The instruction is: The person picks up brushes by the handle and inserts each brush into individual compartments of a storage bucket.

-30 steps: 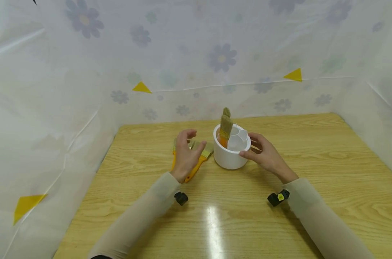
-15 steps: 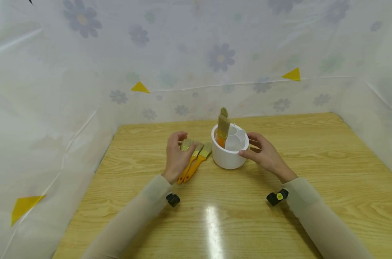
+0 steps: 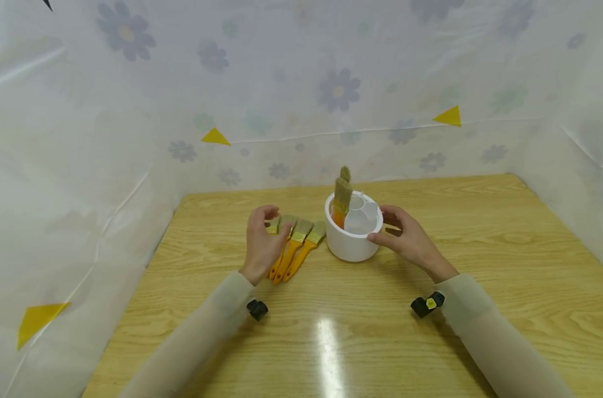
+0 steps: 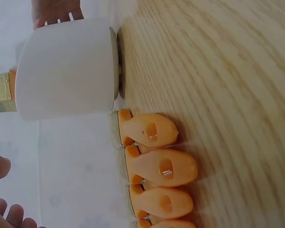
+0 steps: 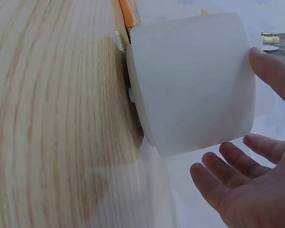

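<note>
A white round divided holder (image 3: 350,247) stands on the wooden table, with two paintbrushes (image 3: 342,194) sticking up, bristles uppermost, from its left part. My right hand (image 3: 407,236) rests against its right side: the thumb touches the rim and the loosely spread fingers lie along the side. To the left of the holder, several orange-handled paintbrushes (image 3: 295,251) lie side by side, bristles pointing away from me. My left hand (image 3: 264,243) hovers over the leftmost ones with thumb and fingers apart, partly hiding them. Their orange handle ends (image 4: 163,166) show in the left wrist view.
The wooden table (image 3: 430,354) reaches to a flower-patterned white sheet (image 3: 291,88) at the back and sides. Yellow triangles (image 3: 215,136) mark the sheet. Black wrist cameras (image 3: 257,309) sit below both hands.
My left hand has moved left, away from the holder, and more of the paintbrushes on the table have come into sight. My right hand and the holder have hardly moved.
</note>
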Action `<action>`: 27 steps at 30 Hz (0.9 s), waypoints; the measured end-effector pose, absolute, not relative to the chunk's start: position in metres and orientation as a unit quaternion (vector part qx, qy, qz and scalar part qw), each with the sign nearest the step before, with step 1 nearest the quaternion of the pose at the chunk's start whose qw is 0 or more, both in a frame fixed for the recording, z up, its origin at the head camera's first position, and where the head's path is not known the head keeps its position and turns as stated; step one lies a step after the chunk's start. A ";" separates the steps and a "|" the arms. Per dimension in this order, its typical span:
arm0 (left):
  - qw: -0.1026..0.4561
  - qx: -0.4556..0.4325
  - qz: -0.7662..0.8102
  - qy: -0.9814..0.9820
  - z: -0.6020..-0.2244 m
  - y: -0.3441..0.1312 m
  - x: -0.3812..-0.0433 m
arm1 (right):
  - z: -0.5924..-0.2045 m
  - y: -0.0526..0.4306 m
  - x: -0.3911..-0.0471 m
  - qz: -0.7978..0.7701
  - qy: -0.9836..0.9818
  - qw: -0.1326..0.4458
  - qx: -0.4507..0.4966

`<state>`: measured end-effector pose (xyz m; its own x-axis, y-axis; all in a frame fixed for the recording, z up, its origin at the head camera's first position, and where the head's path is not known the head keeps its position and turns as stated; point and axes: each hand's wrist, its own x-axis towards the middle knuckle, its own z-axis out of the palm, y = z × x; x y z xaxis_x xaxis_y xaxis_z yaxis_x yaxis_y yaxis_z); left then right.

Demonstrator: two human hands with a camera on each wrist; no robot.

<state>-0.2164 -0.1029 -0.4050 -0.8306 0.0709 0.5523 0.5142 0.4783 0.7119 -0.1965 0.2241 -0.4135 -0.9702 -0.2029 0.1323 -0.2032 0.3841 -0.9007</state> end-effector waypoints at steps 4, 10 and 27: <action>0.232 -0.172 -0.477 -0.830 -0.404 -0.108 -0.217 | -0.414 0.225 -0.196 0.546 -0.829 -0.001 0.125; 0.216 -0.157 -0.479 -0.836 -0.403 -0.114 -0.219 | -0.413 0.224 -0.195 0.553 -0.823 -0.005 0.130; 0.180 -0.143 -0.484 -0.845 -0.408 -0.126 -0.225 | -0.416 0.225 -0.196 0.532 -0.838 -0.007 0.121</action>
<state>-0.2251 -0.1259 -0.4084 -0.8946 0.0674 0.4417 0.4150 0.4916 0.7656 -0.1962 0.2247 -0.4158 -0.9705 -0.2102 0.1179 -0.1962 0.4052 -0.8929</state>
